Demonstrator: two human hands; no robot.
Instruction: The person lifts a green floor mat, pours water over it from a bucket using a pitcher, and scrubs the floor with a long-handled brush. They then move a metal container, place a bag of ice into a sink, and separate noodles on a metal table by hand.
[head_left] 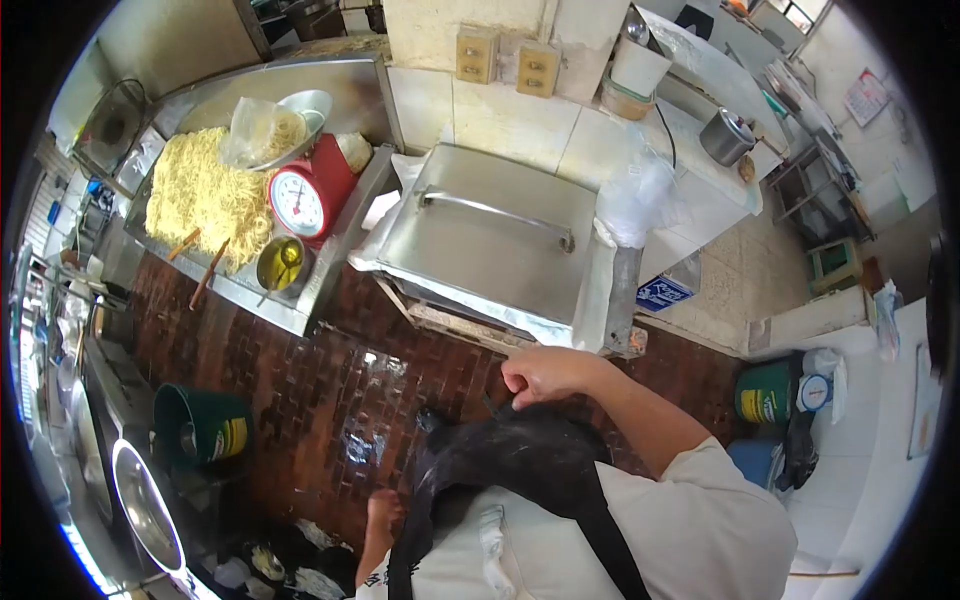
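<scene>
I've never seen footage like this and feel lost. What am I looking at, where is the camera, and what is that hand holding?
This is one round, wide-angle picture from a camera on a person's head, looking down. No machine: the right hand has its fingers closed on a black apron at the chest; the left hand is out of view. Ahead stand a closed steel box with a bar handle, yellow noodles on a steel tray and a red dial scale.

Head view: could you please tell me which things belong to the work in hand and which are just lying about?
In hand: right hand, pinching the black apron at the chest.
Lying about: yellow noodles, red scale, steel lid, green bucket, steel pot.
</scene>
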